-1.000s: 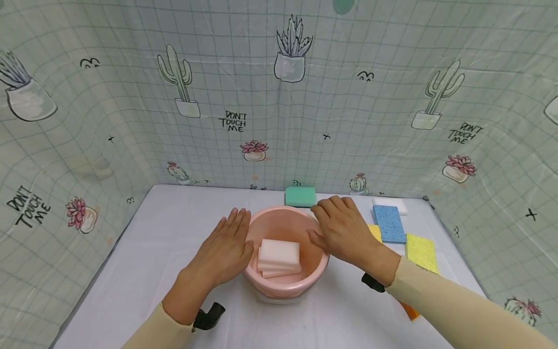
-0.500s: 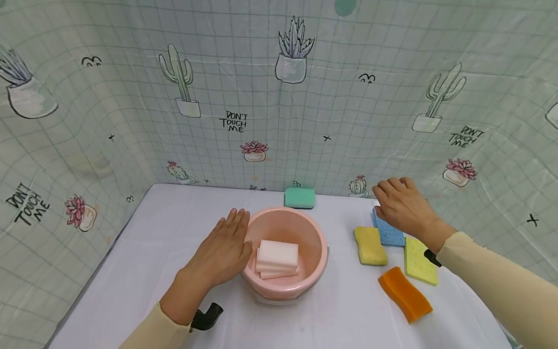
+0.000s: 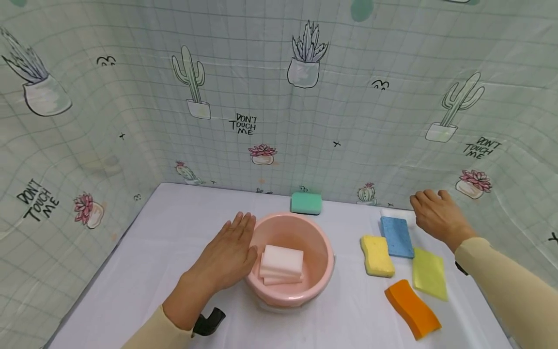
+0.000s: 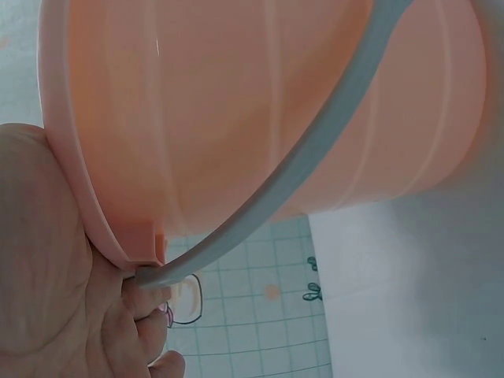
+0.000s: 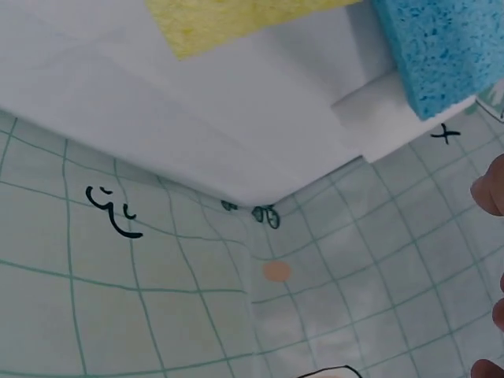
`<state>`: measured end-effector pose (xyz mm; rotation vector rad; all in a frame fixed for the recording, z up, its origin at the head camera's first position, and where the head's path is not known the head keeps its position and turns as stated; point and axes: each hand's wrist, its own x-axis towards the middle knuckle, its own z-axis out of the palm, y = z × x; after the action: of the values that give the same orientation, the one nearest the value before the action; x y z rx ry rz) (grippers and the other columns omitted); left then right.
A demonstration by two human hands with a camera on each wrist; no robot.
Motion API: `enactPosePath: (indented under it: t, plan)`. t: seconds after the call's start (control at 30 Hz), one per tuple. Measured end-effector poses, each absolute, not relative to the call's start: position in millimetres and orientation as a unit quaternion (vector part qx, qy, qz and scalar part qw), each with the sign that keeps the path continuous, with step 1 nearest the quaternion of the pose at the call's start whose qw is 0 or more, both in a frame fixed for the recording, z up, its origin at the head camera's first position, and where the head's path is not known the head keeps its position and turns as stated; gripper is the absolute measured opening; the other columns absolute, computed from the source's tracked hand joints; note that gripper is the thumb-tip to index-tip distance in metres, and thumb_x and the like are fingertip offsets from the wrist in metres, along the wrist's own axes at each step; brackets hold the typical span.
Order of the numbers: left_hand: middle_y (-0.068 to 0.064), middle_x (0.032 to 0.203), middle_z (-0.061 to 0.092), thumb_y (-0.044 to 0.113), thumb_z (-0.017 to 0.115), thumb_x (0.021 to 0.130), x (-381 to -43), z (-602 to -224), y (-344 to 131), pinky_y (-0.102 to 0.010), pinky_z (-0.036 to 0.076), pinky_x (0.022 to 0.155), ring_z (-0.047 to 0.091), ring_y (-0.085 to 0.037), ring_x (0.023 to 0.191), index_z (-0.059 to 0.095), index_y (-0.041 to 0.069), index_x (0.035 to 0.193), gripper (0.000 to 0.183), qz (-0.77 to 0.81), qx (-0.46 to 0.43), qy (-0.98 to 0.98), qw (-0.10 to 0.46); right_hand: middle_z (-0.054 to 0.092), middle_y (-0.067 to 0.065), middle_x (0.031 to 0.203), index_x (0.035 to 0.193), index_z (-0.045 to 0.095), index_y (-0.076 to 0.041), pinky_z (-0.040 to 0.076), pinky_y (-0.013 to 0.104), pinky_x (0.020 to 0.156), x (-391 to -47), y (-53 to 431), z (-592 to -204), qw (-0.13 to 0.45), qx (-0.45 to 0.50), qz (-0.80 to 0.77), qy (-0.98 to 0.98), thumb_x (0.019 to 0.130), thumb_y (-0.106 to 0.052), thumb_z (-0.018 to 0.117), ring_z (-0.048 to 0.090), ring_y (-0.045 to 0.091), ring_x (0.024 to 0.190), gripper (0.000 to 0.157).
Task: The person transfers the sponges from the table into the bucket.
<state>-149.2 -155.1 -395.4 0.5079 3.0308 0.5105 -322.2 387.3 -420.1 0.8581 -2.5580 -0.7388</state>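
Note:
A pink bucket (image 3: 289, 299) stands on the white table, with a small stack of pale pink sponges (image 3: 282, 261) inside. My left hand (image 3: 224, 254) rests on its left rim, fingers straight and together. The left wrist view shows the bucket's grey handle (image 4: 315, 146) hanging beside those fingers. Over the back right corner hovers my right hand (image 3: 440, 215), holding nothing, its fingers loosely bent. Just left of it lie a blue sponge (image 3: 396, 237) and a flat white block (image 5: 378, 118). In the right wrist view, only some fingertips (image 5: 492, 185) show at the edge.
A yellow sponge (image 3: 377, 257), a yellow-green sponge (image 3: 429, 274) and a wavy orange sponge (image 3: 411, 308) lie right of the bucket. Behind it sits a green sponge (image 3: 306, 203). A patterned cloth (image 3: 270, 97) walls in the table at the back and sides.
My right hand has moved from above the bucket's right rim to the back right corner, uncovering the yellow and orange sponges. My left hand has stayed on the rim.

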Motion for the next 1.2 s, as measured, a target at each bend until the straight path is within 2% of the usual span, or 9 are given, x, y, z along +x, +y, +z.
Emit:
enactPosePath:
  t: [0.27,0.5,0.87,1.2]
  plan:
    - [-0.019,0.172,0.028,0.032,0.044,0.110,-148,-394,-154,-0.052,0.019,0.133,0.019,-0.035,0.163,0.029,-0.005,0.164,0.067,0.156,0.166,0.974,0.008,0.058,0.017,0.103,0.104,0.056,0.001,0.048,0.055,0.084,-330,398,-444,0.133,0.278,-0.264,-0.914,0.086,-0.014,0.082,0.054,0.036,0.099,0.035]
    - [-0.017,0.173,0.027,0.033,0.044,0.110,-147,-396,-154,-0.051,0.019,0.133,0.018,-0.033,0.163,0.028,-0.003,0.164,0.068,0.146,0.165,0.975,0.012,0.062,0.017,0.107,0.111,0.060,0.000,0.050,0.054,0.086,-339,398,-464,0.074,0.267,-0.301,-0.913,0.086,-0.019,0.085,0.057,0.037,0.102,0.040]
    - [-0.016,0.173,0.028,0.034,0.044,0.110,-147,-397,-156,-0.050,0.019,0.133,0.020,-0.032,0.163,0.028,-0.003,0.164,0.067,0.139,0.167,0.976,0.006,0.062,0.018,0.117,0.116,0.060,0.000,0.048,0.057,0.087,-353,396,-486,0.060,0.261,-0.269,-0.925,0.096,-0.008,0.072,0.056,0.037,0.107,0.025]
    - [-0.016,0.173,0.029,0.034,0.045,0.110,-150,-399,-157,-0.049,0.020,0.133,0.021,-0.032,0.163,0.030,-0.003,0.164,0.067,0.134,0.158,0.978,0.005,0.060,0.023,0.130,0.133,0.061,-0.001,0.047,0.065,0.095,-366,393,-495,0.026,0.237,-0.254,-0.937,0.096,-0.010,0.073,0.054,0.043,0.114,0.040]
